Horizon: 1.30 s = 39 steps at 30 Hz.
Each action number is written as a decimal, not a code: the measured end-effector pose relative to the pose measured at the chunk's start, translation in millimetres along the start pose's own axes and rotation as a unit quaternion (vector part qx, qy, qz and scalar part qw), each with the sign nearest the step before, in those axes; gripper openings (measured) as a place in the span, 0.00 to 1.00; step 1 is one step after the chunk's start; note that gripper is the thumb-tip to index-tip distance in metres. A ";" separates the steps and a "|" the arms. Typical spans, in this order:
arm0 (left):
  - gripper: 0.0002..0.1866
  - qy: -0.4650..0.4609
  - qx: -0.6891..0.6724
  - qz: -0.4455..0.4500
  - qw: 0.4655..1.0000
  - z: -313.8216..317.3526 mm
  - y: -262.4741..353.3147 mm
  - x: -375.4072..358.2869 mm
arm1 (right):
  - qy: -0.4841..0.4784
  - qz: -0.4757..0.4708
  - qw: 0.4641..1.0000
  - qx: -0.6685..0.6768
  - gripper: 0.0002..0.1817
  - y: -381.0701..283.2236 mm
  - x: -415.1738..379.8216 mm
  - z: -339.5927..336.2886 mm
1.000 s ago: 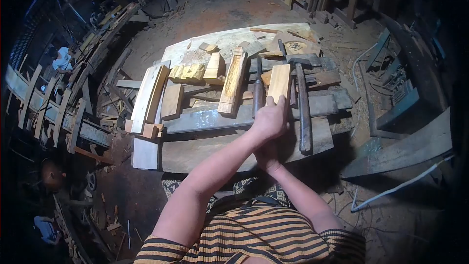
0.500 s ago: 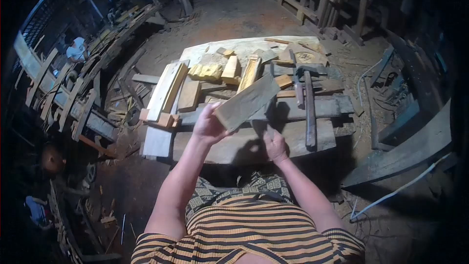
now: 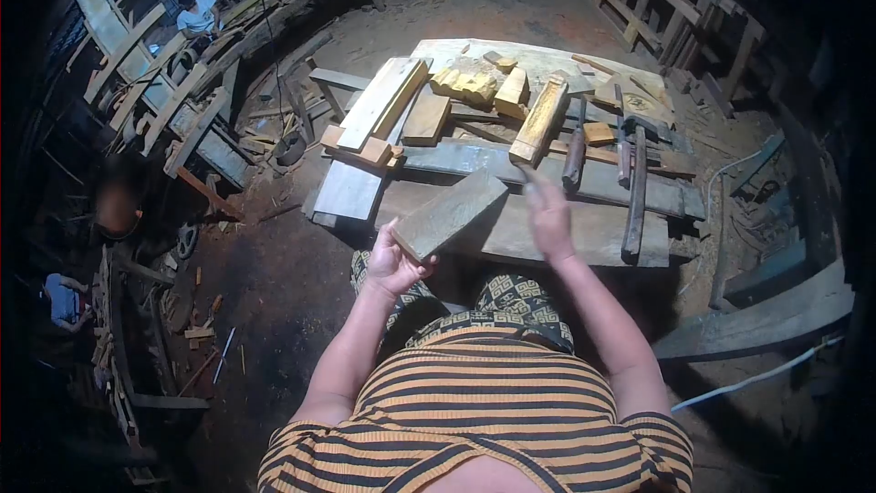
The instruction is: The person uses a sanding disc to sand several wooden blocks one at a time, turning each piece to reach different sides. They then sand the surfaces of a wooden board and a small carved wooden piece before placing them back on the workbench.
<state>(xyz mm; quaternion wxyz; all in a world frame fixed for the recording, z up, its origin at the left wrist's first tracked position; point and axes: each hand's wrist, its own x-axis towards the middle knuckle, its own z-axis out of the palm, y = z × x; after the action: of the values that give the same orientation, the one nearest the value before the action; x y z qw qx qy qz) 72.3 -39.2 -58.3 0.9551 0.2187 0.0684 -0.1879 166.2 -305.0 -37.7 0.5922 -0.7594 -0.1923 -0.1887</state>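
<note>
My left hand [image 3: 394,263] grips a flat rectangular wood block [image 3: 452,213] by its near left end, tilted above the front of the bench. My right hand [image 3: 551,219] is to the right of the block, apart from it, with fingers blurred by motion; whether they hold anything cannot be made out. Just beyond those fingers lies a long yellow wood piece [image 3: 540,119]. A tool with a dark rounded handle [image 3: 574,159] rests beside it. Farther right, a hammer [image 3: 634,196] lies with its handle toward me.
Boards and offcuts lie across the low plank bench [image 3: 584,233], among them a pale plank [image 3: 379,105] and a rough yellow chunk [image 3: 464,84]. A wooden rack [image 3: 639,0] stands back right. Another person [image 3: 199,16] sits far left. A pale hose [image 3: 757,379] runs at right.
The view has shifted, so the bench sits farther right. My left hand has brought the block lower and nearer me. My right hand has come out from behind the block, moving right and forward.
</note>
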 end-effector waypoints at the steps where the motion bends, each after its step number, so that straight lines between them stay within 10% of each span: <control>1: 0.25 0.050 -0.013 0.013 0.999 10.9 -3.4 -1.0 | -0.052 -0.036 0.998 0.009 0.18 -19.5 -2.8 9.9; 6: 0.27 0.203 -0.057 0.058 0.976 26.4 -8.8 3.1 | -0.240 -0.284 0.928 -0.009 0.27 -82.7 -38.2 72.2; 9: 0.27 -0.016 -0.046 0.024 0.999 -17.3 -2.4 -0.5 | -0.327 -0.292 0.898 -0.038 0.26 -72.1 -43.9 86.9; 12: 0.26 0.129 -0.020 0.057 0.990 -3.6 -10.1 2.2 | -0.335 -0.209 0.919 0.005 0.21 -20.6 -17.1 94.8; 19: 0.27 0.104 -0.050 0.042 0.992 -7.7 -11.7 -0.1 | -0.144 -0.001 0.972 -0.184 0.19 70.3 18.7 69.9; 24: 0.27 0.076 -0.044 0.041 0.995 -15.0 -12.4 0.3 | -0.250 -0.237 0.935 -0.085 0.21 -31.8 -34.4 85.3; 28: 0.28 0.145 -0.063 0.025 0.987 -9.1 -9.7 -0.3 | -0.342 -0.258 0.904 -0.010 0.25 -36.9 -36.7 77.3; 33: 0.30 0.048 -0.054 0.012 0.997 -9.3 -11.1 -2.8 | -0.163 -0.046 0.972 -0.163 0.21 46.8 5.3 61.4; 39: 0.34 0.002 -0.164 0.021 0.986 -19.0 -20.0 -0.1 | -0.227 -0.262 0.937 -0.045 0.17 -40.7 -26.9 97.0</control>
<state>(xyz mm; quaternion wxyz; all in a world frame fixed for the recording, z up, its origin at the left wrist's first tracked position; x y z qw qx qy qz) 63.4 -47.5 -83.2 0.9816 0.0613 0.0956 -0.1533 127.9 -203.5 -39.9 0.4275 -0.7306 -0.5052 -0.1681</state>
